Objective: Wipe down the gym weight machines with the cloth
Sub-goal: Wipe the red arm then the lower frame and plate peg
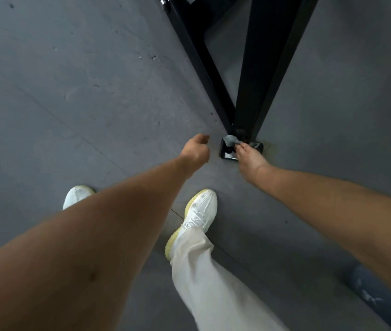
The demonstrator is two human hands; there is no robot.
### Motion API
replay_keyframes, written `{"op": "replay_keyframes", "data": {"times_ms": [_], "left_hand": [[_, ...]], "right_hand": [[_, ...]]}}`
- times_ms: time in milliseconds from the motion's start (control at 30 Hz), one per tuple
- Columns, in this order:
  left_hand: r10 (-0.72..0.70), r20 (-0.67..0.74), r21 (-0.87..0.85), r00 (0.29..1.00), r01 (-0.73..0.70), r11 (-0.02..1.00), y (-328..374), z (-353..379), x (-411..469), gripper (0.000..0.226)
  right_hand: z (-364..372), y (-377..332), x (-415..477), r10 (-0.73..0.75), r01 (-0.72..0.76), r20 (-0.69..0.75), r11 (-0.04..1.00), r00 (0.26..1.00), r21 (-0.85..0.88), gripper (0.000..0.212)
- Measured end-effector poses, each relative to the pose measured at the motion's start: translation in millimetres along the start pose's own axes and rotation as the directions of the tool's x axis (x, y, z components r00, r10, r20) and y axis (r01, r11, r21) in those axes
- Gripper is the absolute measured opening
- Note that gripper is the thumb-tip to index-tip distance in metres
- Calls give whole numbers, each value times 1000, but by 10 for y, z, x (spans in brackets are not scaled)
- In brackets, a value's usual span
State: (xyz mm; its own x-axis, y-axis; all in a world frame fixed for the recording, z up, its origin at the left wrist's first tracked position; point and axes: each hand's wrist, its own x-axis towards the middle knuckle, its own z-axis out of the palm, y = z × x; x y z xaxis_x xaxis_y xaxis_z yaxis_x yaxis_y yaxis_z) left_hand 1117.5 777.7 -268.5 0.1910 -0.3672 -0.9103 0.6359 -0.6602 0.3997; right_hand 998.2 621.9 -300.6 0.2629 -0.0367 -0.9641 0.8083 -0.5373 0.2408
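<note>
Slippage looks likeliest: the right hand (pixel 249 158) pinches the small grey cloth (pixel 230 139) in its fingertips against the black machine frame's foot plate (pixel 227 154) at floor level, so a snag could tug it free, while the left hand (pixel 195 149) hovers loosely curled, empty.

We are pinching a thin, soft-looking grey cloth (pixel 230 140) with our right hand (pixel 249 160); its fabric is showing matt and slightly crumpled. It is touching the machine frame (pixel 259 80), whose black painted metal beams are looking smooth with a dull satin sheen. The base plate (pixel 227 156) beneath is shining glossier, catching a pale reflection. The floor (pixel 70 91) is appearing as matt grey concrete, roughened by scuffs and small chips. Our shoes (pixel 200 212) are showing white knitted fabric over yellowish rubbery soles, and our trousers (pixel 213 283) are hanging in plain, pale matt cloth.
</note>
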Motion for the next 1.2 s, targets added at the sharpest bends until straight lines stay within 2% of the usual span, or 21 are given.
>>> {"op": "replay_keyframes", "data": {"times_ms": [167, 267, 367, 533, 600, 633, 667, 733, 767, 800, 833, 867, 900, 1000, 1100, 1200], "left_hand": [[52, -6, -56, 999, -52, 997, 318, -162, -700, 68], [105, -19, -78, 994, -106, 991, 630, -307, -1133, 66], [184, -27, -60, 983, -185, 981, 964, -476, -1582, 67], [314, -34, -22, 949, -315, 949, 1408, -836, -2441, 67], [334, -34, -14, 942, -335, 942, 1471, -1014, -2718, 67], [333, -47, -17, 942, -334, 942, 1485, -1114, -2855, 67], [335, -58, -23, 940, -337, 941, 1492, -1208, -3021, 66], [344, -73, -38, 936, -348, 937, 1484, -1370, -3387, 63], [352, -74, -42, 933, -356, 934, 1454, -1445, -3592, 60], [366, -74, -37, 928, -369, 929, 1422, -1523, -3822, 58], [383, -79, -26, 920, -386, 922, 1387, -1577, -4022, 56], [413, -94, -1, 906, -415, 910, 1362, -1659, -4240, 55], [460, -108, 42, 881, -459, 888, 1398, -1773, -4484, 54], [618, -167, 181, 768, -592, 785, 1544, -2050, -5093, 68], [693, -204, 254, 692, -646, 720, 1543, -2237, -5720, 69], [704, -204, 277, 680, -650, 708, 1569, -2347, -6298, 71]], "right_hand": [[-292, 615, -631, 84, -80, -182, 996, 980, 29, 57], [-469, 1108, -1045, 143, -162, -312, 986, 939, -37, 57], [-651, 1564, -1424, 247, -268, -401, 964, 882, 6, 53], [-995, 2079, -2238, 378, -326, -367, 925, 850, 196, 56], [-1190, 2088, -2562, 465, -351, -321, 867, 825, 353, 58], [-1345, 2092, -2748, 556, -374, -278, 778, 783, 505, 57], [-1523, 2105, -2946, 662, -375, -205, 621, 721, 688, 57], [-1884, 2137, -3310, 786, -247, 43, 141, 617, 959, 56], [-2062, 2154, -3502, 757, -141, 186, -125, 626, 982, 53], [-2255, 2163, -3719, 696, -29, 294, -366, 655, 930, 49], [-2434, 2143, -3899, 632, 83, 342, -544, 696, 835, 46], [-2635, 2116, -4106, 603, 194, 344, -651, 720, 734, 45], [-2876, 2123, -4372, 608, 304, 315, -700, 729, 646, 44], [-3459, 2066, -5067, 660, 537, 205, -722, 722, 436, 34], [-3953, 1843, -5743, 615, 586, 116, -783, 780, 209, 21], [-4210, 1705, -6198, 588, 573, 43, -801, 808, 171, 13]]}}
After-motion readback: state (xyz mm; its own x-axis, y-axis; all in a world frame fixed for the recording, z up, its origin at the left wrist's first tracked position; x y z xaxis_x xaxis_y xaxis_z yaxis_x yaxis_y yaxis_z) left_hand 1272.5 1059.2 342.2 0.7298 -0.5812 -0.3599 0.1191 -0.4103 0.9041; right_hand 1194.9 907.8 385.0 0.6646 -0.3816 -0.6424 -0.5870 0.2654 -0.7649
